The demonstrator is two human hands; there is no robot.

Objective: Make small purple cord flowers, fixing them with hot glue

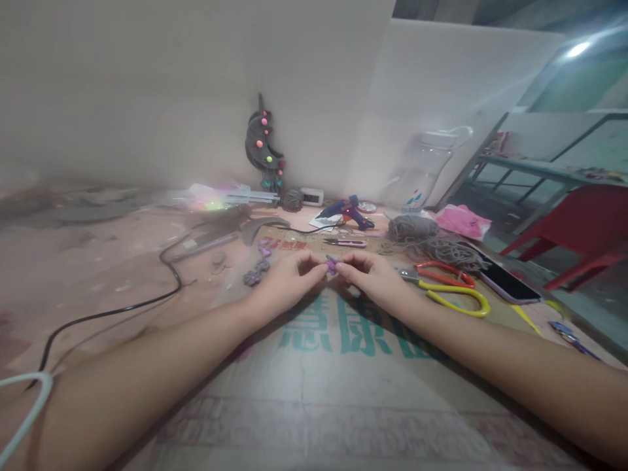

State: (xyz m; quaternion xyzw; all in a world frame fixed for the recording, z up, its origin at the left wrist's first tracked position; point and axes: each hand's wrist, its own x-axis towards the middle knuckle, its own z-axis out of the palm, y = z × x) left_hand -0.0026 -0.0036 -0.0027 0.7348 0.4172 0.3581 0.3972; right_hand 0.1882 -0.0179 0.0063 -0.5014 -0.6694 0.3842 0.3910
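Between the fingertips of both hands is a small purple and grey piece (332, 265), too small to tell its exact kind. My left hand (299, 275) pinches it from the left side, and my right hand (366, 271) pinches it from the right. Just left of my left hand lies a cluster of small grey and purple pieces (256, 269). Thread snips (346, 243) rest a little beyond my fingertips. Red and yellow handled scissors (454, 288) lie to the right of my right hand, their blades partly hidden by it.
A blue glue gun (346, 210) with a black cord (147, 302) lies at the back. Grey yarn (417, 229), a phone (510, 278) and a clear bottle (424, 170) stand or lie right. A grey moon ornament with coloured balls (258, 140) leans against the wall. Cardboard (314, 379) covers the front.
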